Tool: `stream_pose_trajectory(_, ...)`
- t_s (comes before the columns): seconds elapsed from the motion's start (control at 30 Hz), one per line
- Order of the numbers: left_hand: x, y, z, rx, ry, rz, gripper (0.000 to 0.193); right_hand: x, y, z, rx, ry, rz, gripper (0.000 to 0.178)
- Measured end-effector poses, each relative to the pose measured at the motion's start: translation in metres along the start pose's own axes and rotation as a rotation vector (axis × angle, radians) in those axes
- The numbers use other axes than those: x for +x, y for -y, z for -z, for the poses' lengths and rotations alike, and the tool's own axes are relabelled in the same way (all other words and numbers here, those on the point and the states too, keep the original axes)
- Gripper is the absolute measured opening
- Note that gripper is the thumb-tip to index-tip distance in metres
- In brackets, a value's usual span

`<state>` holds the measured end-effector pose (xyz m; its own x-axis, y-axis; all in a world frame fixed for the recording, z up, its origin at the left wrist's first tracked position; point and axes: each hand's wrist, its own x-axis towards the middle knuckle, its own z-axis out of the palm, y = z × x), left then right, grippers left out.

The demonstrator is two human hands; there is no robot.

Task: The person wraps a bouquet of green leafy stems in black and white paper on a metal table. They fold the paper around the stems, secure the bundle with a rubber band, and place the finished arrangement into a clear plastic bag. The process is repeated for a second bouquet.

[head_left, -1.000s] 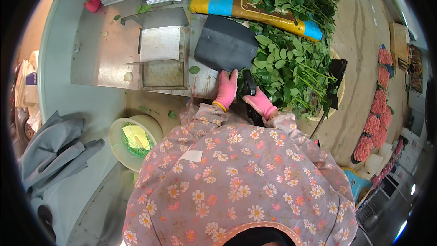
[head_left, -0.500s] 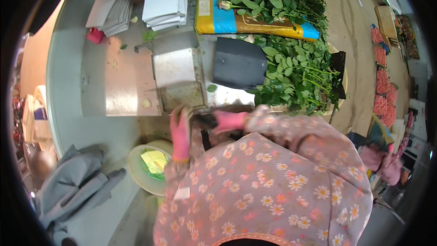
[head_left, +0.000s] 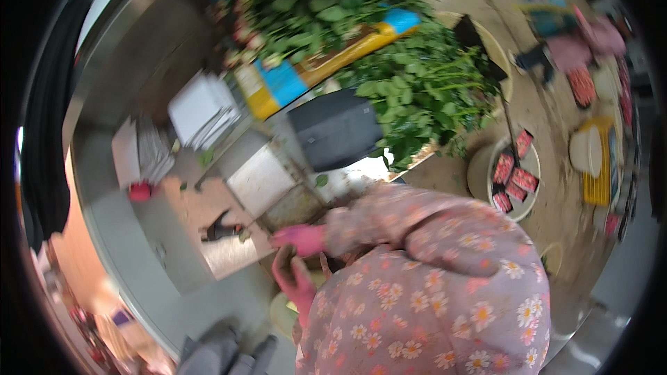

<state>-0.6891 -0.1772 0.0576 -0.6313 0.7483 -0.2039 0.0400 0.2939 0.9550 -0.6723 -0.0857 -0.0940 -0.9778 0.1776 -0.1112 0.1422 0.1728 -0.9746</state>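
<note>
At the bench's (head_left: pixel 184 212) near edge, two pink-gloved hands are close together: right hand (head_left: pixel 302 238) above, left hand (head_left: pixel 295 281) at 6 o'clock from it. From the right hand, the tray (head_left: pixel 260 179) sits at 11 o'clock, its near corner just beside the flowered sleeve (head_left: pixel 389 219); cloth could snag there. At 9 o'clock a black tool (head_left: pixel 221 230) lies loose on the metal; a careless leftward sweep might knock it off. Grip: the left fingers point upward, blurred; I cannot tell how far either hand is open, or whether anything is held. Farther off are a dark wrap (head_left: pixel 335 128) past 12, leafy stems (head_left: pixel 424 87) at 1, and white paper (head_left: pixel 203 107) at 11.
</note>
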Motion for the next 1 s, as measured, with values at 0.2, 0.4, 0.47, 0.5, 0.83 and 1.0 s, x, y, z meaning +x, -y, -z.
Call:
stream_pose_trajectory(0.2, 0.088, -0.046, -0.182, 0.236, 0.649, -0.614, 0.068, -0.324, -0.05, 0.161, 0.588, -1.398, -0.533, 0.022)
stream_pose_trajectory(0.4, 0.143, -0.07, -0.463, 0.636, 0.904, -1.068, 0.075, -0.402, -0.121, 0.19, 1.344, -1.695, -0.061, 0.021)
stream_pose_trajectory(0.47, 0.172, -0.05, -0.519, 0.913, 1.073, -0.743, 0.084, -0.394, -0.149, 0.198, 1.614, -1.528, 0.083, 0.013)
stream_pose_trajectory(0.5, 0.188, -0.038, -0.534, 1.054, 1.165, -0.54, 0.091, -0.392, -0.161, 0.199, 1.594, -1.33, 0.361, 0.008)
stream_pose_trajectory(0.83, 0.087, -0.079, -0.485, 1.164, 1.205, -0.838, 0.075, -0.404, -0.079, 0.243, 1.04, -1.297, 0.033, 0.032)
stream_pose_trajectory(1.0, 0.075, -0.102, -0.462, 0.929, 0.903, -0.954, 0.065, -0.47, -0.058, 0.259, -0.02, -1.055, -0.405, 0.044)
